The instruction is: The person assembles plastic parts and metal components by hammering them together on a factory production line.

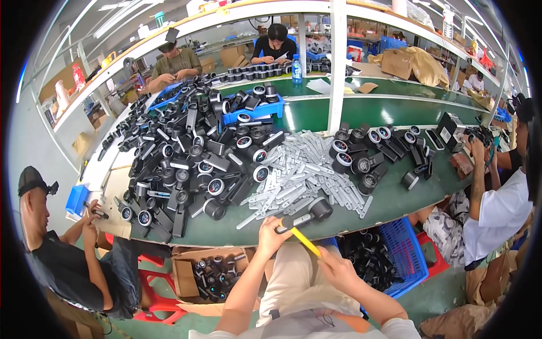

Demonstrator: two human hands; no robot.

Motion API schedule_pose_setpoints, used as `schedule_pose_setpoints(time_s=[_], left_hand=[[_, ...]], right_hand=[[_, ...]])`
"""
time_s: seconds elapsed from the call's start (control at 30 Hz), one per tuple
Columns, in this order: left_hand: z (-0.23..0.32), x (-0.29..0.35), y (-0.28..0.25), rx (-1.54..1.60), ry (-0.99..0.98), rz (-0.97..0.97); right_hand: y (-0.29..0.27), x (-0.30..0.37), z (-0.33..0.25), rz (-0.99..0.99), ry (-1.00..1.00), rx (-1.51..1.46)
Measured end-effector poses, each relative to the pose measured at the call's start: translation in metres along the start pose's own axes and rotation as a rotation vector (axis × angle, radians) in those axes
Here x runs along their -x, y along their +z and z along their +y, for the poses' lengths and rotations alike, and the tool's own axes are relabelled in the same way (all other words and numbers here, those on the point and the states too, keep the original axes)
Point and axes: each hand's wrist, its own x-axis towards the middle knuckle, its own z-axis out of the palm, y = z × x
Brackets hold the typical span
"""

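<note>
At the near edge of the green table, my left hand (271, 236) is closed around the handle end of a black handheld device (320, 209). The device lies with its round cylinder head away from me and a grey strip along its handle. My right hand (340, 270) grips the yellow handle of a hammer (306, 242). Its dark head is close to my left fingers, over the device's handle end; whether they touch, I cannot tell. Just beyond lies a heap of loose grey plastic strips (302, 175).
A large pile of black devices (192, 152) covers the table's left; more (367, 164) sit at right. Below the edge are a carton (183, 271) and a blue crate (409, 248) of devices. A white post (337, 73) rises ahead. People work on both sides and opposite.
</note>
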Motion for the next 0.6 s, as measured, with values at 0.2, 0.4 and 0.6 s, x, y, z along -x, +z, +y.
schedule_pose_setpoints(time_s=[0.2,0.4,0.6], left_hand=[[0.002,-0.002,0.001,-0.046,0.009,0.021],[0.004,-0.004,0.0,-0.076,-0.001,-0.014],[0.007,0.003,-0.002,-0.006,-0.067,-0.027]], right_hand=[[0.007,0.001,0.005,0.088,-0.051,-0.033],[0.001,0.005,0.012,0.043,0.031,0.028],[-0.02,0.009,0.022,0.165,0.048,0.037]])
